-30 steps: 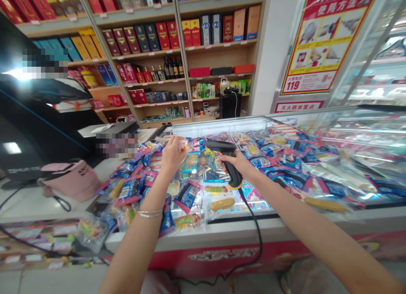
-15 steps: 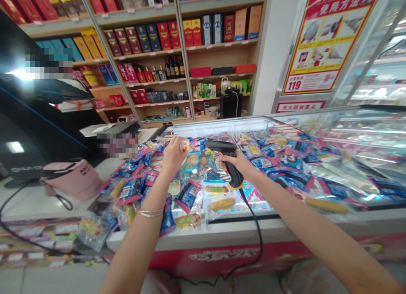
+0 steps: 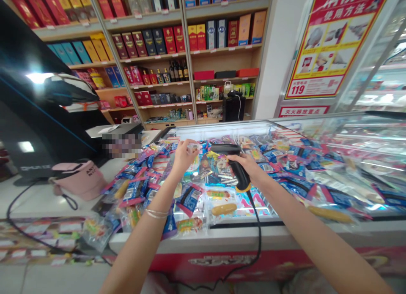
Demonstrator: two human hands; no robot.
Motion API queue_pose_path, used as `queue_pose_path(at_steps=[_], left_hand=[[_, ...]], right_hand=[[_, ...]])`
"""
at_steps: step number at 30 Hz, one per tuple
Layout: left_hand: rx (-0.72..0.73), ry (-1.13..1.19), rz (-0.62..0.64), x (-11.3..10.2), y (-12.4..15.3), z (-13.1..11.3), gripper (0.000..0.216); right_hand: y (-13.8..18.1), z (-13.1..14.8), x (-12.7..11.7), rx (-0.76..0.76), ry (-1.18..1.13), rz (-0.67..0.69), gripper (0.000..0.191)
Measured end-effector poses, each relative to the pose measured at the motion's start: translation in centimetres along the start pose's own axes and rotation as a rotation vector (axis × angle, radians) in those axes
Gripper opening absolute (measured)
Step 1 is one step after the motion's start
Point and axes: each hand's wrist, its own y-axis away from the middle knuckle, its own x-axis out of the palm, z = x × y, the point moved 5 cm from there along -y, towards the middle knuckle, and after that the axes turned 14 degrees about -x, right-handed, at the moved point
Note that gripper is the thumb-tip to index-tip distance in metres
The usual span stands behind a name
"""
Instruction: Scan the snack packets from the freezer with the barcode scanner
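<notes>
My left hand [image 3: 183, 155] is closed on a small clear plastic packet [image 3: 194, 148], its contents too small to make out. A pale label seems to show on the packet's near side. In my right hand [image 3: 249, 166] is a black barcode scanner [image 3: 240, 175], gripped by the handle, its head pointing left toward the packet with a small gap between. The scanner's black cord [image 3: 259, 226] hangs over the front of a chest freezer [image 3: 234, 233]. Below both hands, many snack packets, including a blue and pink one [image 3: 190, 200] and a clear-wrapped sausage [image 3: 224, 209], lie over the freezer top.
On the counter at left stand a pink bag [image 3: 80, 180] and a dark till screen [image 3: 41, 129]. Another clear packet [image 3: 98, 231] sits near the freezer's left corner. Shelves [image 3: 158, 85] of boxes and bottles line the back, with a red poster [image 3: 336, 44] at right.
The packet in my left hand has turned, so a paler side shows. The scanner has tilted a little, its head staying level with the packet. The whole view has shifted slightly.
</notes>
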Motion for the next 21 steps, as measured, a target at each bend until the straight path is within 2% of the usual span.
queue_pose_path(at_steps=[4, 6, 9, 12, 16, 21], left_hand=[[-0.122, 0.226, 0.184, 4.4, -0.8, -1.2, 0.030], [-0.102, 0.281, 0.207, 6.1, -0.7, -1.9, 0.032], [-0.058, 0.252, 0.190, 7.3, -0.1, -2.4, 0.028], [-0.125, 0.173, 0.152, 7.2, 0.4, -1.6, 0.023], [-0.191, 0.108, 0.084, 5.9, 0.4, -0.6, 0.026], [-0.219, 0.092, 0.062, 4.6, -0.1, 0.0, 0.025]], right_hand=[[1.5, 1.1, -2.8, -0.034, 0.006, -0.083, 0.022], [2.3, 1.0, -3.9, -0.056, 0.041, -0.078, 0.025], [3.2, 0.4, -4.4, -0.077, 0.088, -0.025, 0.031], [3.7, 0.1, -3.8, -0.122, 0.078, 0.037, 0.034], [4.1, 0.5, -2.6, -0.183, 0.101, 0.107, 0.035], [4.4, 1.2, -2.7, -0.213, 0.065, 0.102, 0.037]])
